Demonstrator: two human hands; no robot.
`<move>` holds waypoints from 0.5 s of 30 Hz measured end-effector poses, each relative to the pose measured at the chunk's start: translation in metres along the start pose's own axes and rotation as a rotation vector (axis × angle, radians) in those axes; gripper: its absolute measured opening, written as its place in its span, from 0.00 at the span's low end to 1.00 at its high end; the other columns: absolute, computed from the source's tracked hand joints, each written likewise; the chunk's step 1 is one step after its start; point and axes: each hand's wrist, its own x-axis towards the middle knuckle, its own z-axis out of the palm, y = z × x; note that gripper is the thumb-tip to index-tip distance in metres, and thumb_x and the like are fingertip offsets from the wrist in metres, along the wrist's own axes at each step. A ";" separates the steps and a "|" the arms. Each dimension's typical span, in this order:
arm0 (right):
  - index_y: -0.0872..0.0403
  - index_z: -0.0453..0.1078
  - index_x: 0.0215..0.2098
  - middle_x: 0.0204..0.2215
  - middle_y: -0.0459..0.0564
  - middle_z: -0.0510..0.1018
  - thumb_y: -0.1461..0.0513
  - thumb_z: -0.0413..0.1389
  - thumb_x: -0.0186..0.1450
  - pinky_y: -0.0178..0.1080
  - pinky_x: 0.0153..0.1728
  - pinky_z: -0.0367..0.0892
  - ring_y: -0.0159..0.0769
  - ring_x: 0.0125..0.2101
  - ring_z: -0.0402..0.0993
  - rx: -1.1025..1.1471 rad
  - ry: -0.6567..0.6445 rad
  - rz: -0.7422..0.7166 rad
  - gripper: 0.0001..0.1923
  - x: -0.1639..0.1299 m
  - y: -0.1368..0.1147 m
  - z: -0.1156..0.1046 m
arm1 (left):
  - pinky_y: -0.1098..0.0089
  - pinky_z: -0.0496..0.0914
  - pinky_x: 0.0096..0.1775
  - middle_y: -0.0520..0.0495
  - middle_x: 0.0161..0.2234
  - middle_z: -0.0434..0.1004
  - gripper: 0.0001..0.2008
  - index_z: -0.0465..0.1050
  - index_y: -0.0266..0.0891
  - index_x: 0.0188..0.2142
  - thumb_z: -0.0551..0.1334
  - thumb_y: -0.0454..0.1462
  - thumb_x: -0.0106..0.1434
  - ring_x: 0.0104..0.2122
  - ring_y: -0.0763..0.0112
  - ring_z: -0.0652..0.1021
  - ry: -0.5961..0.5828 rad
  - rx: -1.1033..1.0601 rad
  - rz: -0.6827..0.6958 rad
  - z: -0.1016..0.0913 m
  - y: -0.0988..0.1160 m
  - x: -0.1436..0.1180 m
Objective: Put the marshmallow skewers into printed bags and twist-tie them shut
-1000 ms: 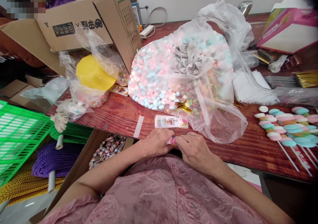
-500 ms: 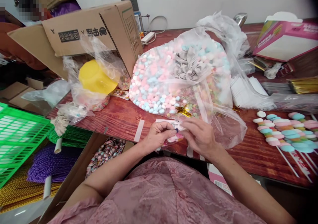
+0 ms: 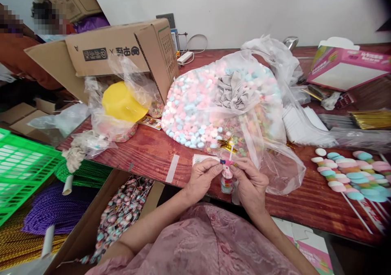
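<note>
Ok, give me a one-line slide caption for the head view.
Left hand and right hand pinch a wrapped candy skewer before a big candy bag.

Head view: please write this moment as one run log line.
left hand pinches wrapped candy stick | right hand pinches same stick | stick upright | behind: large candy bag | surface: wooden table

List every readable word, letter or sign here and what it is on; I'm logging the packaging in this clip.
"A": a single letter, seen upside down, on the cardboard box.
Black logo with characters beside it on the same box: upside down, not legible.
Print on the pink display box: too blurred.
Small label card by the left hand and right hand: too small.
</note>
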 end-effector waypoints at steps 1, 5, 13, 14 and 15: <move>0.48 0.79 0.34 0.33 0.47 0.77 0.63 0.61 0.62 0.41 0.38 0.69 0.35 0.36 0.73 0.000 0.014 -0.004 0.05 -0.001 0.000 0.001 | 0.66 0.70 0.45 0.47 0.35 0.75 0.17 0.78 0.36 0.32 0.63 0.49 0.63 0.38 0.68 0.74 -0.017 -0.004 -0.034 -0.001 -0.003 -0.002; 0.47 0.79 0.35 0.32 0.46 0.74 0.64 0.61 0.62 0.40 0.35 0.69 0.34 0.35 0.71 0.021 0.031 -0.025 0.05 -0.008 0.002 0.011 | 0.67 0.69 0.41 0.47 0.32 0.72 0.22 0.74 0.36 0.27 0.62 0.53 0.62 0.35 0.69 0.73 -0.069 0.060 -0.077 -0.004 -0.006 -0.005; 0.48 0.77 0.36 0.43 0.51 0.72 0.65 0.57 0.65 0.49 0.49 0.70 0.40 0.47 0.72 -0.054 0.039 -0.101 0.08 -0.007 0.002 0.019 | 0.67 0.69 0.46 0.46 0.37 0.70 0.22 0.70 0.37 0.27 0.54 0.51 0.69 0.40 0.69 0.73 -0.177 0.175 0.065 -0.002 -0.003 -0.003; 0.47 0.77 0.37 0.44 0.51 0.72 0.66 0.56 0.65 0.50 0.50 0.69 0.40 0.48 0.72 -0.041 0.035 -0.098 0.09 -0.008 0.002 0.019 | 0.67 0.70 0.47 0.46 0.37 0.70 0.22 0.69 0.37 0.27 0.53 0.50 0.69 0.41 0.69 0.72 -0.185 0.205 0.056 -0.002 -0.003 -0.003; 0.47 0.77 0.37 0.45 0.51 0.72 0.66 0.56 0.65 0.51 0.51 0.69 0.40 0.49 0.72 -0.030 0.030 -0.093 0.09 -0.008 0.003 0.020 | 0.66 0.70 0.47 0.46 0.38 0.70 0.22 0.68 0.38 0.27 0.52 0.50 0.70 0.42 0.68 0.72 -0.193 0.238 0.046 -0.001 -0.003 -0.003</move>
